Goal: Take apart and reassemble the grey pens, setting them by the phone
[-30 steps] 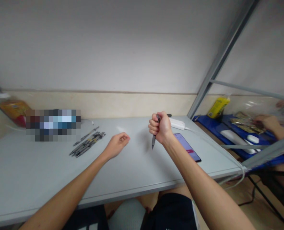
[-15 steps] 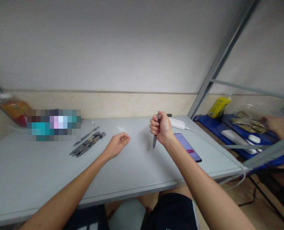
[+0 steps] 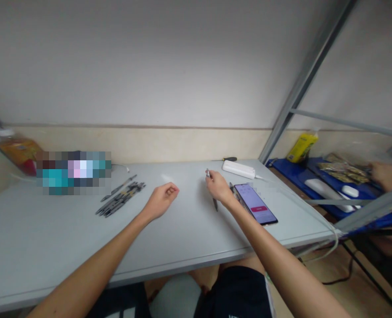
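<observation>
Pale grey desk (image 3: 189, 238); mostly dark and white gear, a few bright spots.
Pen (image 3: 215, 204) in right hand (image 3: 217, 186): dark grey, silvery upper end. Pen bundle (image 3: 120, 201), left half of desk: black and grey, yellowish flecks. Phone (image 3: 257, 203), toward right edge: lilac screen, crimson bar, black rim. Back edge: screwdriver (image 3: 229, 159), black handle with yellow; power strip (image 3: 238, 169), plain white. Back left corner: bottle (image 3: 19, 148), orange, whitish cap, red patch low down. Beyond right edge: yellow container (image 3: 300, 149), dark markings, on deep blue surface (image 3: 280, 169). Shorts (image 3: 237, 289) below front edge: near-black navy, white side stripe.
</observation>
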